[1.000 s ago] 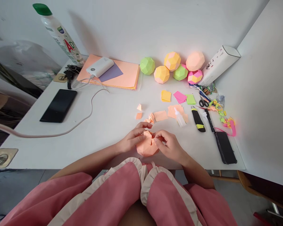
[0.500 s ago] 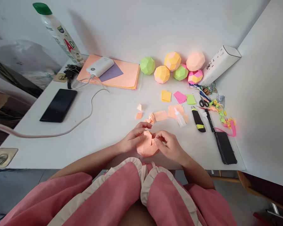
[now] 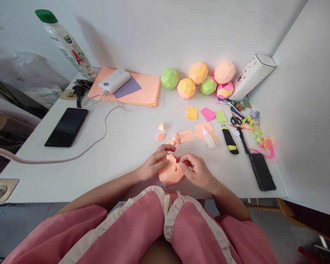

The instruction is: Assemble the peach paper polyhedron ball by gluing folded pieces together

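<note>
A peach faceted paper ball (image 3: 170, 175) with an opening at its top sits near the table's front edge, between both hands. My left hand (image 3: 156, 161) grips its left side, thumb against an upright flap and fingers curved around the back. On the right, my right hand (image 3: 195, 168) pinches the ball's upper edge between thumb and fingers. Just beyond the hands lie folded peach paper pieces (image 3: 174, 139), a flat peach slip (image 3: 186, 136) and two small peach bits, one of them a square (image 3: 161, 137). A small glue bottle (image 3: 208, 138) rests on a stack of peach slips (image 3: 200, 129).
Finished paper balls (image 3: 186, 88) stand along the wall. Yellow (image 3: 191, 113), pink (image 3: 208, 114) and green slips (image 3: 220, 116) lie in front of them. To the right are a utility knife (image 3: 230, 140), scissors (image 3: 235, 120) and a black case (image 3: 262, 172); a phone (image 3: 66, 127) and cable lie left.
The camera view has shifted slightly. Both hands keep their hold on the peach paper ball, with almost no visible movement.
</note>
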A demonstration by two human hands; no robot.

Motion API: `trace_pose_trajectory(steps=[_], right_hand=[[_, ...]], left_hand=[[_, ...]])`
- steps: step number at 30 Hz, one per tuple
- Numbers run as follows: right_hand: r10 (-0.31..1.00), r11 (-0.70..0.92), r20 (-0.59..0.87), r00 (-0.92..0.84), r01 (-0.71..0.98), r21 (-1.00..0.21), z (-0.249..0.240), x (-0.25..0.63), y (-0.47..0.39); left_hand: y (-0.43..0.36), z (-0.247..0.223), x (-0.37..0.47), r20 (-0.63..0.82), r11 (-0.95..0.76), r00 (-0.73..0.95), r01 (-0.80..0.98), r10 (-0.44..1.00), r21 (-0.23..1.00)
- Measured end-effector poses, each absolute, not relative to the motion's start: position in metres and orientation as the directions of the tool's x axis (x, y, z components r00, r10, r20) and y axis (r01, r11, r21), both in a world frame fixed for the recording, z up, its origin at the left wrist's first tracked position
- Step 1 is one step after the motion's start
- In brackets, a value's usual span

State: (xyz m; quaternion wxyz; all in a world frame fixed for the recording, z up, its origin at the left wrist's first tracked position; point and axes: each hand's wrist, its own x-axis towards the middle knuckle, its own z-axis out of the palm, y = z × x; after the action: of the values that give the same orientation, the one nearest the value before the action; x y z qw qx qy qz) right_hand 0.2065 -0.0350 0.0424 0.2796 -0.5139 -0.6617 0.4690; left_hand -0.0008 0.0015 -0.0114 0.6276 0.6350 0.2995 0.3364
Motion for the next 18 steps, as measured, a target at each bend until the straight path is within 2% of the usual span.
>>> trace_pose_trajectory(steps=[9, 18], right_hand=[[0.942, 0.040, -0.111, -0.316, 0.433, -0.900, 0.0428, 0.2052, -0.0347], [0.932, 0.043, -0.114, -0.345, 0.417, -0.908, 0.0442, 0.2052, -0.0344]], left_hand=[[0.0020, -0.0189, -0.0020, 0.081, -0.096, 0.589, -0.006, 0.804, 0.995], [0.0009, -0.0200, -0.0004, 0.030, -0.073, 0.583, 0.050, 0.812, 0.996]])
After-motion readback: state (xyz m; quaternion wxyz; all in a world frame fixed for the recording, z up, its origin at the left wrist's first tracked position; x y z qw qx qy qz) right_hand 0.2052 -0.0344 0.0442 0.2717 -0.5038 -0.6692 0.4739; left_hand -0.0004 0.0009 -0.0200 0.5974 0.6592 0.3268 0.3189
